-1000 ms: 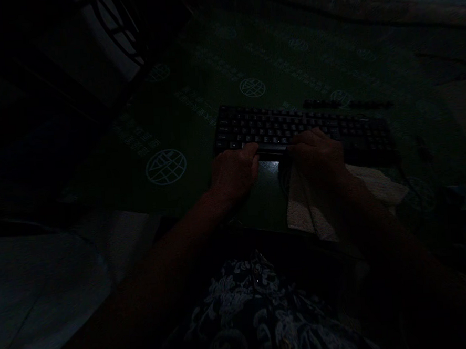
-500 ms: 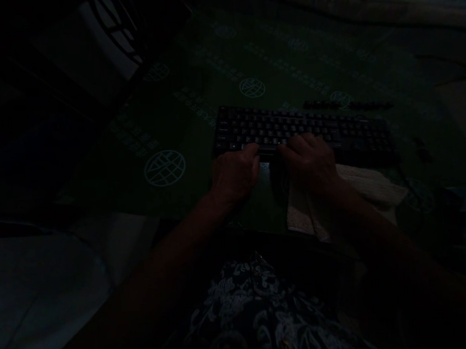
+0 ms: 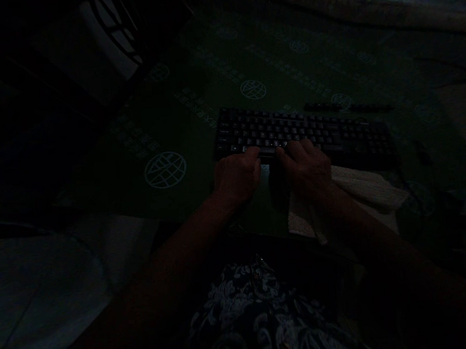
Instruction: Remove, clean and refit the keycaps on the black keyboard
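A black keyboard lies on a green mat, turned slightly, in very dim light. My left hand is at its front edge, fingers curled in and thumb on the left end of the space bar. Close to the bar's right end, my right hand is bent over the lower keys, its fingers closed and pointing down. What either hand may hold is hidden in the dark. A folded beige cloth lies under my right wrist and forearm.
Behind the keyboard runs a row of small dark pieces, perhaps loose keycaps. The green mat bears white globe prints. A dark chair-like frame stands at the upper left. Dark objects lie at the right edge, and a cable runs near the cloth.
My right hand has shifted slightly left and down along the keyboard's front. My left hand stays nearly in place at the space bar. The keyboard and cloth look unmoved.
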`<state>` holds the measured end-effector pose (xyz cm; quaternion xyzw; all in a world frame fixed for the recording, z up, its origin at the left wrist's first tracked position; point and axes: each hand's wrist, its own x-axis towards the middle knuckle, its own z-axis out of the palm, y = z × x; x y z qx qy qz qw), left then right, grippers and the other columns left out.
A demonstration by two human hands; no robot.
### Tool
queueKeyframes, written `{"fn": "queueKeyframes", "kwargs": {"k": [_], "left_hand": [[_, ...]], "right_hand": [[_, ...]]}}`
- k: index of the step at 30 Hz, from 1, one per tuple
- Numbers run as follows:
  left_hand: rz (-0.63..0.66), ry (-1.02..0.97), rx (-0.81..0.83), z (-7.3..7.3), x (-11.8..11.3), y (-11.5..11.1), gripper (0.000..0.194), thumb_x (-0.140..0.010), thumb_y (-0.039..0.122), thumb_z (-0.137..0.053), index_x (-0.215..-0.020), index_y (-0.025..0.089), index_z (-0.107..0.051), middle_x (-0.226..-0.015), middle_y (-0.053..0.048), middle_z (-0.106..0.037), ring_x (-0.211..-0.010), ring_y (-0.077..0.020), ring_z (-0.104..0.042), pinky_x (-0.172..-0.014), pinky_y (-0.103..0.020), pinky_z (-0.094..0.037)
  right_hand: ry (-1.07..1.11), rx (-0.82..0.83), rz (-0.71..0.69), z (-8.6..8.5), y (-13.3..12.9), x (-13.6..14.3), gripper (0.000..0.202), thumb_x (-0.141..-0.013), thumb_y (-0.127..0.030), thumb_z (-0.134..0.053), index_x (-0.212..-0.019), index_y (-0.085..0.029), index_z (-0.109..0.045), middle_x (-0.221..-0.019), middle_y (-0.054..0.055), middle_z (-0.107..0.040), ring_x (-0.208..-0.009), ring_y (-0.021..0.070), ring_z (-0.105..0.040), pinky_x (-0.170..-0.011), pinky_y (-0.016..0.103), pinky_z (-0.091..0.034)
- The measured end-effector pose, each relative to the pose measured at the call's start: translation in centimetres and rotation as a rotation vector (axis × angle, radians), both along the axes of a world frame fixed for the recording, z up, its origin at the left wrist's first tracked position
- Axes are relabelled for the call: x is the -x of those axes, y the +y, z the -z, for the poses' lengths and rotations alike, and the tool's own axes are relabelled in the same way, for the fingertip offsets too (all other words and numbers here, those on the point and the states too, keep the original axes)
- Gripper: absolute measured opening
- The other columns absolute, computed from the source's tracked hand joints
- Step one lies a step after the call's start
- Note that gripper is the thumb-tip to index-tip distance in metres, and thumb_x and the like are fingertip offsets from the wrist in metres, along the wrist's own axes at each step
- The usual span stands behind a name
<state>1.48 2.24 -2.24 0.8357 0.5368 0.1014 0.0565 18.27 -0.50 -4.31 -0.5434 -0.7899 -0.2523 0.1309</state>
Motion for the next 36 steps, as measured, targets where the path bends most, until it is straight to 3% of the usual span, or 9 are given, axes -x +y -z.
{"fn": "queueKeyframes", "kwargs": {"k": [15, 25, 31, 36], "left_hand": [[0.02, 0.034, 0.043, 0.3, 0.3, 0.1, 0.027, -0.092, 0.028, -0.037, -0.108, 0.021, -0.057, -0.086, -0.006, -0.073, -0.078, -0.0209, -0.068, -0.064, -0.029, -0.045], [0.027, 0.022, 0.029, 0.5, 0.5, 0.1, 0.027, -0.092, 0.028, -0.037, -0.11, 0.022, -0.057, -0.087, -0.006, -0.073, -0.078, -0.0204, -0.068, -0.063, -0.029, -0.045], [0.023, 0.013, 0.022, 0.5, 0.6, 0.1, 0.028, -0.092, 0.029, -0.039, -0.112, 0.023, -0.056, -0.085, -0.005, -0.073, -0.076, -0.0197, -0.068, -0.061, -0.028, -0.044], [0.029, 0.009, 0.023, 0.6, 0.6, 0.1, 0.027, -0.092, 0.028, -0.038, -0.111, 0.023, -0.057, -0.084, -0.004, -0.072, -0.076, -0.0201, -0.068, -0.061, -0.028, -0.044]], "right_hand": [[0.013, 0.003, -0.04, 0.5, 0.2, 0.1, 0.022, -0.094, -0.019, -0.044, -0.104, -0.015, -0.063, -0.087, 0.009, -0.059, -0.078, 0.0194, -0.042, -0.063, 0.032, -0.027], [0.103, -0.036, -0.036, 0.6, -0.2, 0.6, 0.024, -0.093, -0.016, -0.043, -0.102, -0.014, -0.065, -0.092, 0.01, -0.062, -0.08, 0.0205, -0.046, -0.068, 0.032, -0.036], [0.227, -0.061, -0.075, 0.6, -0.3, -0.5, 0.023, -0.092, -0.016, -0.045, -0.079, -0.015, -0.064, -0.092, 0.01, -0.061, -0.091, 0.0208, -0.049, -0.079, 0.031, -0.039], [0.193, -0.035, -0.05, 0.6, -0.3, -0.8, 0.021, -0.09, -0.017, -0.05, -0.075, -0.015, -0.064, -0.081, 0.008, -0.059, -0.085, 0.0207, -0.048, -0.074, 0.031, -0.038]]}}
